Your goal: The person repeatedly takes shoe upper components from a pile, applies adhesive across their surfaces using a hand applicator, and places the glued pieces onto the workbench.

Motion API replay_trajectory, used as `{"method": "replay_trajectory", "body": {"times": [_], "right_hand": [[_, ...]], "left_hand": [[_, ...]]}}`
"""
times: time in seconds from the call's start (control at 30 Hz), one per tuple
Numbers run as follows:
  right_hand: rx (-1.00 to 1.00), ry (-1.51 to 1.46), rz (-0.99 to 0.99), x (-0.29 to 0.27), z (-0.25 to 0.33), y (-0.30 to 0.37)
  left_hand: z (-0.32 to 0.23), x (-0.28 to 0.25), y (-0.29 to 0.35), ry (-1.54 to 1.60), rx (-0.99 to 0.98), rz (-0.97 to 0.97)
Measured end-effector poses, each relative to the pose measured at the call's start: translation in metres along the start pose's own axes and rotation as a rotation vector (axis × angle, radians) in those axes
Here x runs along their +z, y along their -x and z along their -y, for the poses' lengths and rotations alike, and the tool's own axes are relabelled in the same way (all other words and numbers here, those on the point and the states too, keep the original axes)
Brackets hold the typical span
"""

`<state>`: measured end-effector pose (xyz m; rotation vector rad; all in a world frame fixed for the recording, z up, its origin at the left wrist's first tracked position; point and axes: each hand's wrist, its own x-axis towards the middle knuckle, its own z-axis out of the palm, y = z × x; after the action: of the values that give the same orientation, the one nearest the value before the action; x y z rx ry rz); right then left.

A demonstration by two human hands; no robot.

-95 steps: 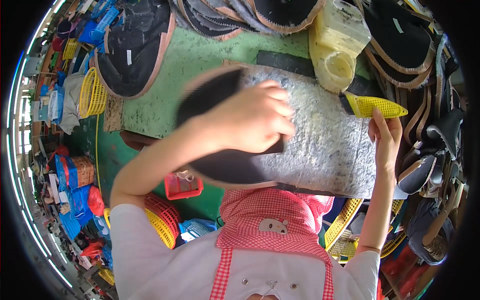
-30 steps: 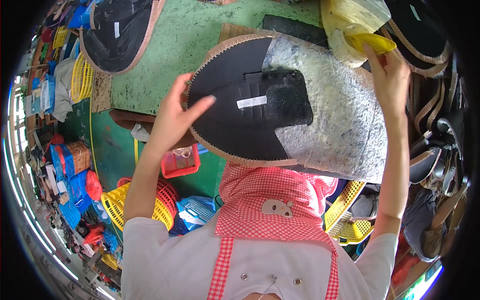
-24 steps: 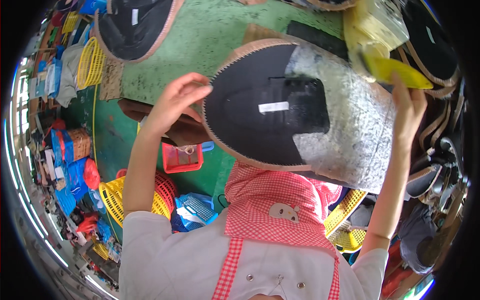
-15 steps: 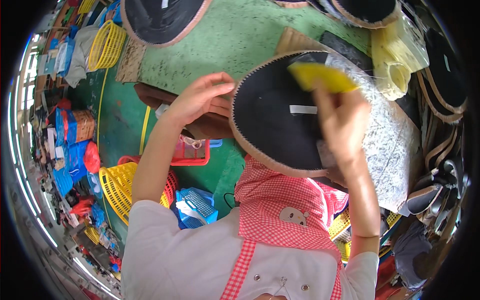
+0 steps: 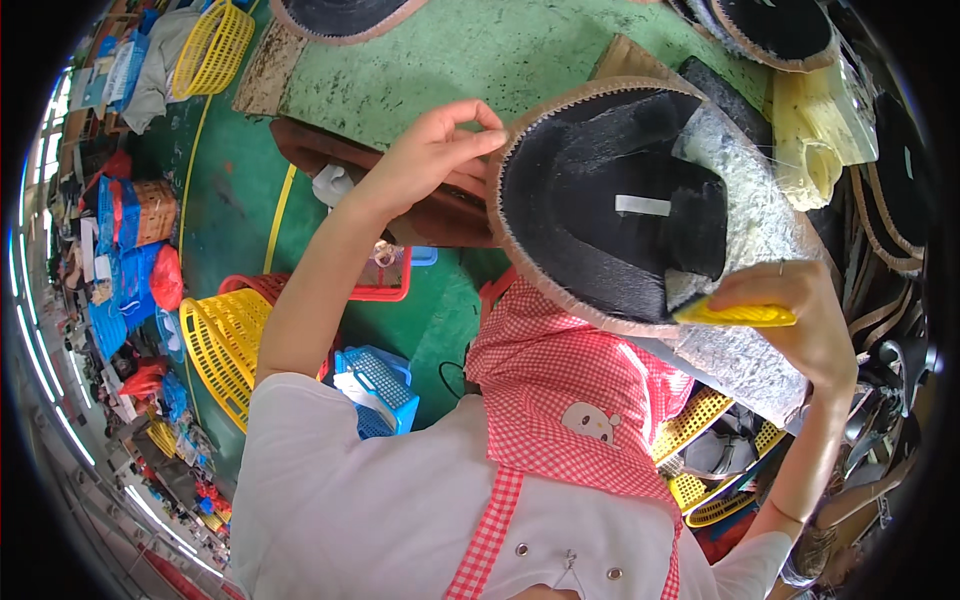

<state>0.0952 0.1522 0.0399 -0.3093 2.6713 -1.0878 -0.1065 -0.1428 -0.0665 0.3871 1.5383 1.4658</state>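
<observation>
A black oval mat piece [image 5: 590,215] with a tan stitched rim lies on a grey speckled board [image 5: 745,360] on the green table [image 5: 470,55]. A black rectangular patch [image 5: 690,210] with a small white label sits on it. My left hand [image 5: 435,155] pinches the piece's upper left rim between thumb and forefinger. My right hand [image 5: 800,325] holds a flat yellow scraper [image 5: 735,315], its edge against the lower right of the piece beside the patch.
More black pieces [image 5: 780,25] are stacked at the table's far and right sides, by a yellowish plastic container [image 5: 815,130]. On the green floor to the left stand yellow baskets [image 5: 215,345], a red basket [image 5: 385,285] and a blue basket [image 5: 375,385].
My right hand brought the yellow scraper from the table's right side across the black piece to its lower right. My left hand left the piece's face and now pinches the left rim.
</observation>
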Motion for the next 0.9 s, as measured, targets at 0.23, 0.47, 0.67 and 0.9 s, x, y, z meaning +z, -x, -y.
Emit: {"method": "replay_trajectory", "body": {"times": [0.23,0.47,0.67,0.9], "right_hand": [[-0.202,0.154,-0.251,0.044,-0.009,-0.043],[0.367,-0.237,-0.542,-0.018,-0.025,0.038],[0.632,0.057,-1.033,-0.04,-0.096,0.019],[0.541,-0.816,-1.168,0.026,-0.118,0.086]], "left_hand": [[-0.008,0.006,0.004,-0.028,-0.013,-0.054],[-0.039,0.014,-0.018,-0.068,0.053,0.054],[-0.082,0.043,-0.061,-0.374,-0.002,0.231],[-0.1,0.061,-0.037,-0.292,-0.066,0.306]]}}
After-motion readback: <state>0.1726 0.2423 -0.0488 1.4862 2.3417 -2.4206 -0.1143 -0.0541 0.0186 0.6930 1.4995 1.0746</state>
